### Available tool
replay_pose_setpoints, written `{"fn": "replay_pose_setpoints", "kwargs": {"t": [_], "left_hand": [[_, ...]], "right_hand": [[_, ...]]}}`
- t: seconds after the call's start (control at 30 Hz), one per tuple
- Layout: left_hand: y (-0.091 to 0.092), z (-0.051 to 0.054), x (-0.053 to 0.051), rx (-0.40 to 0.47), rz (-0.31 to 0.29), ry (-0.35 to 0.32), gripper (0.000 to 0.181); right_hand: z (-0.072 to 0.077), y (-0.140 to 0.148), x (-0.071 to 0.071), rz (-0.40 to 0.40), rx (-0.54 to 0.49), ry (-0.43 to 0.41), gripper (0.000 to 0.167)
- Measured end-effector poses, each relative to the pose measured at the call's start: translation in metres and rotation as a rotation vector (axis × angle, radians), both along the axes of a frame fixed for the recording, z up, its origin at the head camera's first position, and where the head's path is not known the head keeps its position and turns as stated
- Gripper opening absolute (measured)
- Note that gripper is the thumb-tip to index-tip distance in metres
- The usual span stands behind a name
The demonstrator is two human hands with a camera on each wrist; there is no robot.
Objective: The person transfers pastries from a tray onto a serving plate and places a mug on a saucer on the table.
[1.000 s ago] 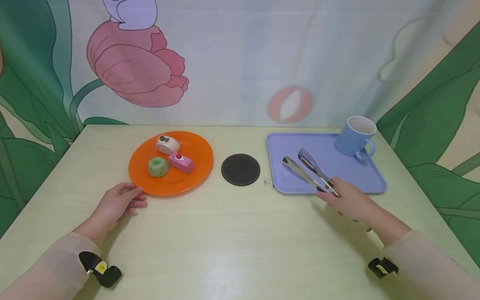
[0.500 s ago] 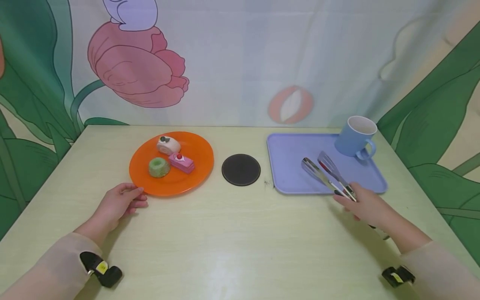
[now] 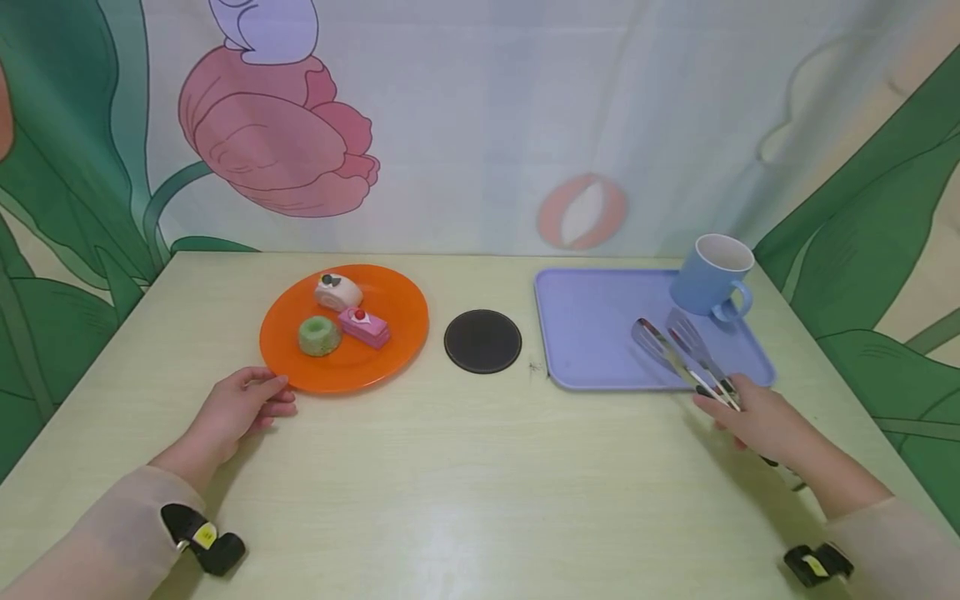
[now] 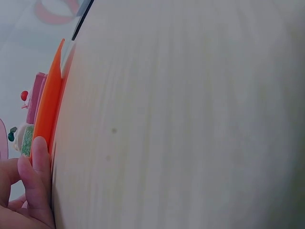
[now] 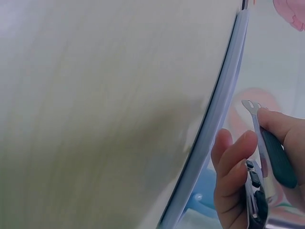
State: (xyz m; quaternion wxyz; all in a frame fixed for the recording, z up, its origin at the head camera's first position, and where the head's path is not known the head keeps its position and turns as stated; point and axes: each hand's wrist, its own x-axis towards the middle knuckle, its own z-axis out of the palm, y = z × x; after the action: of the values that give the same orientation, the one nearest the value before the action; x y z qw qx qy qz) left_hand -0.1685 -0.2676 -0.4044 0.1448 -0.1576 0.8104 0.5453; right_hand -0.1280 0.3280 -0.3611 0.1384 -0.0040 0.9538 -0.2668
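My left hand point(image 3: 243, 404) pinches the near left rim of an orange plate point(image 3: 397, 350); in the left wrist view its fingertips point(image 4: 41, 145) meet the plate's edge. Three small cakes sit on the plate: a white roll point(image 3: 337, 291), a pink slice point(image 3: 365, 327) with a red topping, and a green ring-shaped one point(image 3: 318, 336). My right hand point(image 3: 767, 421) grips metal tongs point(image 3: 678, 354) with dark grip pieces. Their two ends stand apart with nothing between them, over the right part of a lilac tray point(image 3: 592, 325). The right wrist view shows the tongs point(image 5: 272, 157) between thumb and fingers.
A blue mug point(image 3: 708, 279) stands at the tray's back right, handle to the right. A round black disc point(image 3: 482, 342) lies between plate and tray on the pale table point(image 3: 480, 467). A printed curtain point(image 3: 465, 125) hangs behind the table.
My right hand has drawn the tongs to the right and slightly toward me, from the tray's middle to its right part. The left hand stays at the plate's rim.
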Motion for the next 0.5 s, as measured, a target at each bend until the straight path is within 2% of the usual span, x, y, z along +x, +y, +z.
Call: {"fn": "replay_pose_setpoints", "kwargs": {"t": [0.37,0.5], "left_hand": [[-0.002,-0.002,0.0,-0.004,-0.001,0.005,0.052],[-0.002,-0.002,0.0,-0.006,-0.003,0.009,0.051]], "right_hand": [[-0.004,0.018,0.004,-0.033,0.034,-0.064,0.077],[-0.007,0.024,0.006,-0.051,0.015,-0.075,0.074]]}}
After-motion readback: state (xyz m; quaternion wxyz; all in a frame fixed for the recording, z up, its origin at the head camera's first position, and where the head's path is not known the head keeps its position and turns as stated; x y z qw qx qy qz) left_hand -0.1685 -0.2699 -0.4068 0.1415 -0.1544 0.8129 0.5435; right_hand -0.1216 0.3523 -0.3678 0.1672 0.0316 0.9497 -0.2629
